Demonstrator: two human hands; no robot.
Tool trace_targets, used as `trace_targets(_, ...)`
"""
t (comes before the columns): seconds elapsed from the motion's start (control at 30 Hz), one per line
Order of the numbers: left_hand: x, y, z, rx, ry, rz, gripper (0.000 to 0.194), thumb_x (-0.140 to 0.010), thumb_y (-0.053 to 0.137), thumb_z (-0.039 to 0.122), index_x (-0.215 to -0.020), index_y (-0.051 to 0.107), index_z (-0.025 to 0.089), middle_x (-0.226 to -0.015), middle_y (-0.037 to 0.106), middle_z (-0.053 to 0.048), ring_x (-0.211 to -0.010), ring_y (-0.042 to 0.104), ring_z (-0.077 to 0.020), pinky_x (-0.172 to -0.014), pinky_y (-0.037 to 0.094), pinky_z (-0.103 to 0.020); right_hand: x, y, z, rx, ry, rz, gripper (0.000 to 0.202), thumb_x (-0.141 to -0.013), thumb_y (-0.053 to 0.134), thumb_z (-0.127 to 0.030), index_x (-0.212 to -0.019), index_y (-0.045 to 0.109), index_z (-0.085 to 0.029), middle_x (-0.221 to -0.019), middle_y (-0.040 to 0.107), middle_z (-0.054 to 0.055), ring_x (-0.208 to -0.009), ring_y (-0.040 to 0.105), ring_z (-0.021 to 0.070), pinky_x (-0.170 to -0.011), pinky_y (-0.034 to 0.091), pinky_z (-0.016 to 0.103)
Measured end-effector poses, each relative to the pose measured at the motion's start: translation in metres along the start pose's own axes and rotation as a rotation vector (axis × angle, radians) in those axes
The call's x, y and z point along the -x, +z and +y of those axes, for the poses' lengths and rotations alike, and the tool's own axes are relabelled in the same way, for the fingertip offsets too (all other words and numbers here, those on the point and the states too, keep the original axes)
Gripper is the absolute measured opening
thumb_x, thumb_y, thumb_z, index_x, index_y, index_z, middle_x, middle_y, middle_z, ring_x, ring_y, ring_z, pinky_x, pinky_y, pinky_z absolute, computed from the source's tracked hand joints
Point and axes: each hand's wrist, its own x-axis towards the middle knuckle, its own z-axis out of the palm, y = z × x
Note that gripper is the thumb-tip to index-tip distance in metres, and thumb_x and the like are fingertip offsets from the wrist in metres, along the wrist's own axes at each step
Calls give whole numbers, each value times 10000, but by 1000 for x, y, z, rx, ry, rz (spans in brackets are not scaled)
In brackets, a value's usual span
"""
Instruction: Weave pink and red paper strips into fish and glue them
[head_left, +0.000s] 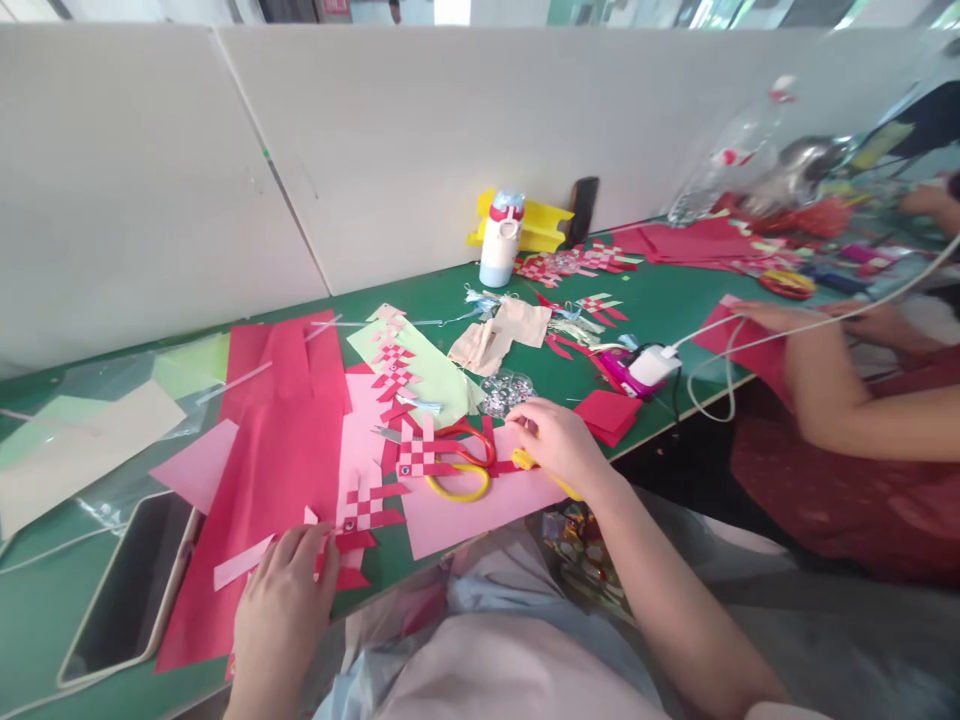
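My left hand (289, 580) lies over red and pink paper at the near left, fingers stretched out and thumb apart. By its fingertips is a woven pink-and-red paper fish (364, 510); a pink paper strip (244, 562) sticks out on its left. My right hand (559, 440) is closed in a pinch above pink paper (480, 510); whatever is between its fingertips is too small to make out. A yellow tool (523, 459) shows partly beneath this hand. Scissors (459, 487) with red and yellow handles lie left of it, partly under another woven paper fish (416, 456).
A dish of small shiny gems (507, 393) sits beyond my right hand. Red paper sheets (277, 470) and a phone (131, 590) lie left. A bottle (502, 240) stands by the partition (420, 140). A white charger (652, 366) trails a cable toward another person's arm (847, 400) at right.
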Motion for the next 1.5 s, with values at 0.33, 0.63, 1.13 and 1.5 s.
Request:
trace_targets(0.33, -7, 2, 5, -40, -74, -40, 215, -903, 448, 284, -1013, 615, 209, -979, 681, -84, -774, 646, -230, -549, 440, -299, 28, -46, 39, 91, 208, -37, 123, -854, 561, -252, -793, 647, -189, -815, 677, 21, -717, 618, 153, -637, 415, 253)
trace_targets(0.63, -10, -10, 27, -39, -326, -211, 360, -921, 352, 373, -1055, 629, 187, -1066, 665, -95, -912, 634, -271, -588, 416, -326, 57, -7, 22, 385, 276, -172, 475, -736, 730, -472, -1022, 613, -111, -992, 634, 144, -961, 611, 300, -800, 460, 348)
trace_targets(1.13, 0, -11, 33, 22, -376, -108, 366, -924, 409, 383, -1138, 632, 187, -1088, 660, -110, -816, 637, -251, -536, 391, -299, 71, -7, 20, 218, 78, -64, 233, -898, 502, -265, -1066, 519, -104, -1026, 541, 165, -953, 575, 296, -834, 477, 403)
trace_targets(1.5, 17, 1, 27, 115, -332, 89, 272, -916, 480, 281, -1079, 683, 202, -1020, 704, -67, -826, 643, -201, -632, 455, -282, 45, 19, -29, -725, 1, -546, 389, -938, 439, -483, -1215, 496, -215, -1019, 576, 63, -965, 571, 193, -825, 486, 324)
